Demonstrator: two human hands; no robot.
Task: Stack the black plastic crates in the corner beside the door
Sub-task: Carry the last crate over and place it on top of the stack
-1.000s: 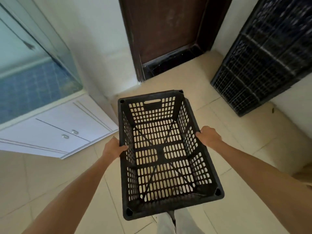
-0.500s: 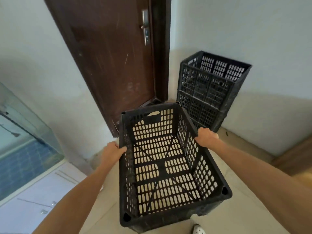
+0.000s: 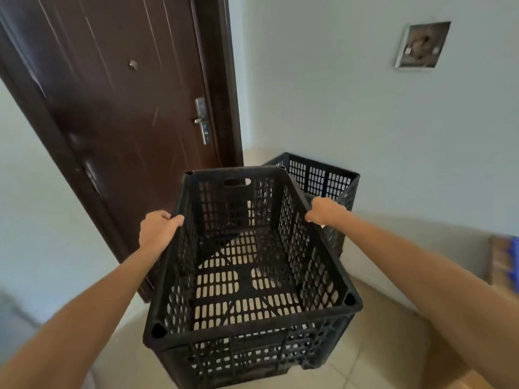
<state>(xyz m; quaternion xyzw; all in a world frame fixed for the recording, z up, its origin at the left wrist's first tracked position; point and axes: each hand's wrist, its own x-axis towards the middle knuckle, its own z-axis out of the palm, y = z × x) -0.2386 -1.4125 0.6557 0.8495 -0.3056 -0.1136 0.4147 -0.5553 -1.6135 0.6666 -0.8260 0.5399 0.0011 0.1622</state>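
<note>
I carry an empty black perforated plastic crate (image 3: 247, 279) in front of me, open side up and above the floor. My left hand (image 3: 157, 228) grips its left rim, with the thumb hooked over the edge. My right hand (image 3: 324, 210) grips the right rim. Behind the carried crate, in the corner to the right of the dark brown door (image 3: 118, 113), stands a stack of black crates (image 3: 323, 178). Only the stack's top rim and right side show past the crate I hold.
The door has a metal handle plate (image 3: 202, 120). A pale wall runs to the right with a switch plate (image 3: 422, 44) high up. Beige floor tiles (image 3: 387, 341) lie below. A wooden piece with something blue (image 3: 505, 262) is at the right edge.
The view has tilted up from the floor to the door and wall. The crate in my hands has been lifted higher and closer to the corner stack, now covering most of it.
</note>
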